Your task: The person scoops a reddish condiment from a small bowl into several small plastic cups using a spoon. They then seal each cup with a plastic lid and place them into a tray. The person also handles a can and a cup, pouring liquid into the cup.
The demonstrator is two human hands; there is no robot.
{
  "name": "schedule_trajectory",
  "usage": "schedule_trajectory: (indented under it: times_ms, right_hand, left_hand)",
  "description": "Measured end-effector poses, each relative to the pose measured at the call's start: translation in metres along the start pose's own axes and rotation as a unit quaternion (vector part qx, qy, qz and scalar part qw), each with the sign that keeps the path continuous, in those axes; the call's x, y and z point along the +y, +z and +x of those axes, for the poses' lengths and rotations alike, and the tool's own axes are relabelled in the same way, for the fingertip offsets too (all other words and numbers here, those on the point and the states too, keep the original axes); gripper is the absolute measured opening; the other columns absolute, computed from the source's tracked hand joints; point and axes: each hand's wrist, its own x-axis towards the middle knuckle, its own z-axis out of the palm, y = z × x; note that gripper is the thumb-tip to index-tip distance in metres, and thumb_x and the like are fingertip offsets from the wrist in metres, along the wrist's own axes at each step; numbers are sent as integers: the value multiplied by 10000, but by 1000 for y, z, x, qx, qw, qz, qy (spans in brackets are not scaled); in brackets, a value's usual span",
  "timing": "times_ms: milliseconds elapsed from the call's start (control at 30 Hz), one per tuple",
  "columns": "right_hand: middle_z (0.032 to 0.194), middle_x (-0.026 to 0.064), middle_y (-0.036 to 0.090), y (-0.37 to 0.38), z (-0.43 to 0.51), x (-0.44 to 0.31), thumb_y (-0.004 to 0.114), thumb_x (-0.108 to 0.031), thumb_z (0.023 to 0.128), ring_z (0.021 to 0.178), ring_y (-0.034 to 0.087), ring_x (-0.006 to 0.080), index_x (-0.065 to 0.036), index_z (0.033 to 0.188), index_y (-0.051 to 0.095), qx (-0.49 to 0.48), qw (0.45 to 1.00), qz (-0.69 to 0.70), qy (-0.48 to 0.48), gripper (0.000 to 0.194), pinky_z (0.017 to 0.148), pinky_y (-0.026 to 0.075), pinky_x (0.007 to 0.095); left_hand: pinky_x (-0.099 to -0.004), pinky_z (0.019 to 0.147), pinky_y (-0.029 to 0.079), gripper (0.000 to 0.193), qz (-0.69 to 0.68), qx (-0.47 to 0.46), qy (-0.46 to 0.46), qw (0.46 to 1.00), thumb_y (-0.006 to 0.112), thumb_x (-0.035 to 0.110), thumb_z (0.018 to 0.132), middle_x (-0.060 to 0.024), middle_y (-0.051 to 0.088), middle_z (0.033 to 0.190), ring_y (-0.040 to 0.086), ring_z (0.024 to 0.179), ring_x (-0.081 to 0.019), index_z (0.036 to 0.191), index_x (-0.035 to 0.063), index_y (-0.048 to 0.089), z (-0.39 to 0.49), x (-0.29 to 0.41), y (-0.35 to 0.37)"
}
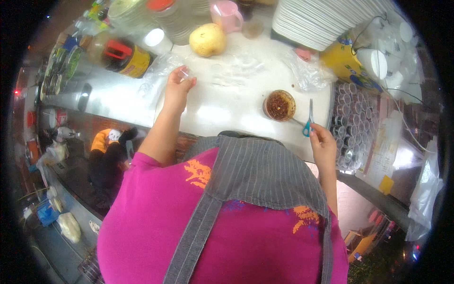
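My left hand is raised over the left part of the white worktop, a small clear plastic piece between thumb and fingers. A round container of dark red chili-like sauce stands nearer the right side, a metal utensil handle slanting out of it. Just beyond that handle lie scissors with teal grips, blades pointing away from me. The fingertips of my right hand are at the scissors' grips and the utensil's end; which of them they pinch, if either, cannot be told.
Many small lidded cups fill a tray at right. Behind stand stacked white foam containers, a yellow round fruit, a pink pitcher and a red-handled jug. Crumpled clear plastic lies at back right. A person is beyond the left edge.
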Motion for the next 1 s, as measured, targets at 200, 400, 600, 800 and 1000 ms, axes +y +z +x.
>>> schedule_trajectory:
  times_ms: [200,400,600,800,1000]
  right_hand:
    - [880,89,608,13,11,-63,627,-49,799,779,588,168,-45,1015,649,-85,977,48,-190,217,716,476,270]
    - [1057,98,586,66,36,-125,634,-87,830,879,592,167,-11,1182,476,-142,932,321,-89,393,769,494,266]
    - [1090,134,585,57,42,-111,510,-226,937,809,575,157,-13,1223,441,-229,779,584,2,363,764,487,302]
    - [890,42,580,65,34,-95,305,-456,980,654,506,130,-58,1090,562,-357,703,614,48,485,601,456,285]
    - [855,37,580,47,16,-68,367,-390,981,669,509,105,-32,1057,567,-335,823,446,107,418,624,450,248]
  left_hand:
    - [-253,789,476,428,7,-117,47,992,617,-46,798,-80,525,1138,564,919,-149,1196,46,488,-41,23,55]
    - [-274,699,537,402,207,-222,375,876,687,-69,691,-110,495,1105,583,898,-178,1066,34,587,-79,39,122]
    - [-297,842,471,467,19,-270,218,938,673,-6,765,-92,522,1173,568,962,-173,1195,6,490,-91,47,123]
    - [-314,925,428,536,-34,-433,-83,897,630,57,820,-95,497,1297,504,1131,-187,1318,33,434,-92,50,123]
    - [-287,935,412,331,15,-394,0,919,602,-16,771,-85,511,1286,516,1108,-169,1097,36,593,-87,38,117]
